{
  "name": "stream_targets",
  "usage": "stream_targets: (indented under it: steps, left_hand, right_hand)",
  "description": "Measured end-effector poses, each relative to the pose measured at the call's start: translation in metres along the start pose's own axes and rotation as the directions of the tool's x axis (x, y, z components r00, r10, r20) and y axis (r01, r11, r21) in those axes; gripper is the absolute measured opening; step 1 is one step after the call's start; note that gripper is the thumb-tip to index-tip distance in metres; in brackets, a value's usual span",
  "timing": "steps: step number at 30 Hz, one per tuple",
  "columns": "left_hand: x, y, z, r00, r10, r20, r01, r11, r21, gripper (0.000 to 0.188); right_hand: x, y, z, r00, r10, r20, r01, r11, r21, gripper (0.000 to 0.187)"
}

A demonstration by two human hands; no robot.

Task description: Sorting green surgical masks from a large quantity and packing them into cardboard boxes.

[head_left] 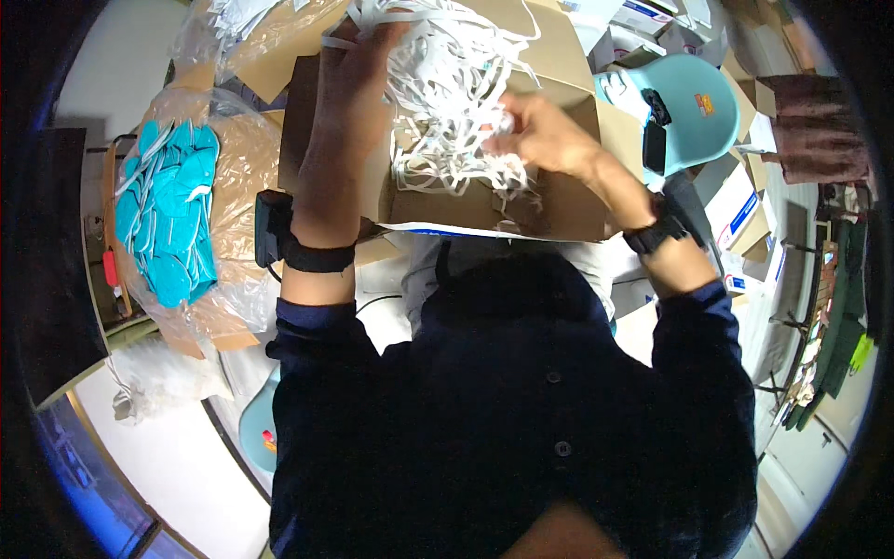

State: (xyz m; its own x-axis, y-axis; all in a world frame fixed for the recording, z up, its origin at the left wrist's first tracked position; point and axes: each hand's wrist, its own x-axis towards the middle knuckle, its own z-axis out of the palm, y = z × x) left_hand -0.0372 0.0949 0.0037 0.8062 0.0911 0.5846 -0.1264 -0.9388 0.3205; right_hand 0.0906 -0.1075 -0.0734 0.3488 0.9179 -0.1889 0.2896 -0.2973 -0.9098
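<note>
Within the open brown cardboard box [570, 200], tangled flat white straps [452, 74], seemingly for containment, are pinched by the right hand [535, 133], the left hand [377, 47] too blurred to tell.

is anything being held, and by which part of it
The right hand seems to hold the tangle of white straps by its right edge. The left hand is blurred at the tangle's upper left, so any hold there cannot be told.
</note>
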Motion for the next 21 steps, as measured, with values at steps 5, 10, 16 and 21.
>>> stream_targets:
  steps: [5,10,16,21]
  left_hand:
    - [-0.009,-0.053,0.037,0.919,-0.368,0.145,0.327,0.499,-0.803,0.039]
    - [0.017,0.014,0.027,0.928,-0.076,0.364,0.343,0.551,-0.761,0.042]
    - [0.018,0.016,0.014,0.96,-0.28,0.018,0.237,0.775,-0.586,0.022]
    - [0.007,-0.021,0.0,0.937,-0.346,-0.045,0.246,0.746,-0.619,0.019]
  right_hand:
    - [-0.006,-0.056,-0.04,0.976,-0.174,-0.128,0.183,0.982,0.055,0.015]
    - [-0.006,-0.111,-0.056,0.903,-0.428,-0.032,0.418,0.86,0.291,0.04]
    - [0.004,-0.091,-0.061,0.926,-0.278,-0.257,0.355,0.871,0.34,0.021]
    - [0.031,-0.042,-0.014,0.99,0.123,0.069,-0.098,0.953,-0.288,0.034]
